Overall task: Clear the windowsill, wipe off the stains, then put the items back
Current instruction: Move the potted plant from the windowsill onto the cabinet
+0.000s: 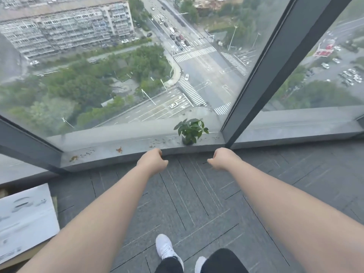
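The grey windowsill (128, 152) runs low along the foot of the glass, its front edge meeting the carpeted floor (197, 194) — open carpet lies between the person's white shoes (165, 248) and the sill. A dark window post (262, 75) comes down to the sill just right of the one potted plant (191, 131), which stands on the sill near that post. Brownish stains (119, 149) dot the sill in several spots to the left of the plant. Both hands reach out side by side, just short of the sill's edge: the left hand (152, 160) and the right hand (221, 158) each have fingers curled in and hold nothing. One white board (23, 219) lies at lower left, well apart from the hands.
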### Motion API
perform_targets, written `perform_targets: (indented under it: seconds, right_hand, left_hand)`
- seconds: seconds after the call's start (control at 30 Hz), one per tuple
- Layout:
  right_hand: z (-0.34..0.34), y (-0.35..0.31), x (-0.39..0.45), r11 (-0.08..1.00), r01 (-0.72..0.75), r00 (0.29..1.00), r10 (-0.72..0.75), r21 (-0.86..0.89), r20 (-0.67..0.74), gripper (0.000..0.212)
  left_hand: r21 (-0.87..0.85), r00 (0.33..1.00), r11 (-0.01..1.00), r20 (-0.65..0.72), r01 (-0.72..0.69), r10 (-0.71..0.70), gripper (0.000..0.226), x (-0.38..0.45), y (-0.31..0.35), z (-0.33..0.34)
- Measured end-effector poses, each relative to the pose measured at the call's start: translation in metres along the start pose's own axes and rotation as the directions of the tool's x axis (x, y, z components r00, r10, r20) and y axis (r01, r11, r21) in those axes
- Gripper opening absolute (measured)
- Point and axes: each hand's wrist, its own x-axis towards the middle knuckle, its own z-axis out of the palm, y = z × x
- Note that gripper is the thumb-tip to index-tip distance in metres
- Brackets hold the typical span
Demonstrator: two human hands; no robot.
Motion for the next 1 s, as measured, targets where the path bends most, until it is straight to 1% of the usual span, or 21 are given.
perform_targets:
  seconds: [0.17, 0.3, 0.4, 0.5, 0.6, 0.7, 0.8, 1.0]
  right_hand:
    - [0.006, -0.002, 0.071, 0.999, -0.032, 0.999, 0.032, 0.003, 0.037, 0.04]
    - [0.031, 0.004, 0.14, 1.0, -0.005, 0.999, 0.005, -0.014, 0.049, 0.04]
    - [0.056, 0.015, 0.204, 1.0, 0.013, 0.999, -0.012, -0.025, 0.036, 0.04]
    - [0.088, 0.029, 0.273, 1.0, 0.0, 1.0, 0.0, -0.009, 0.018, 0.042]
    - [0.125, 0.041, 0.342, 1.0, 0.004, 1.0, -0.004, 0.018, 0.0, 0.046]
    - [0.161, 0.046, 0.405, 1.0, 0.018, 1.0, -0.018, 0.025, -0.014, 0.053]
    - [0.191, 0.047, 0.462, 0.998, 0.041, 0.998, -0.039, 0.053, -0.041, 0.059]
    - [0.227, 0.055, 0.552, 0.99, 0.103, 0.988, -0.089, 0.101, -0.13, 0.068]
  left_hand:
    - [0.031, 0.999, 1.0, 0.034, 0.0, -0.001, 0.055, 0.063, 0.001, 0.021]
    - [0.045, 0.999, 0.999, 0.03, 0.022, -0.023, 0.059, 0.124, -0.003, 0.057]
    - [0.019, 1.0, 1.0, -0.019, 0.012, -0.012, 0.066, 0.183, -0.004, 0.099]
    - [-0.017, 0.997, 0.999, -0.062, -0.037, 0.036, 0.081, 0.246, -0.004, 0.151]
    - [-0.001, 0.993, 0.998, -0.104, -0.063, 0.062, 0.094, 0.306, -0.007, 0.2]
    - [0.025, 0.991, 0.997, -0.111, -0.071, 0.074, 0.103, 0.369, -0.013, 0.244]
    - [0.042, 0.987, 0.995, -0.133, -0.087, 0.092, 0.104, 0.428, -0.021, 0.277]
    - [-0.004, 0.973, 0.99, -0.185, -0.143, 0.14, 0.101, 0.521, -0.029, 0.315]
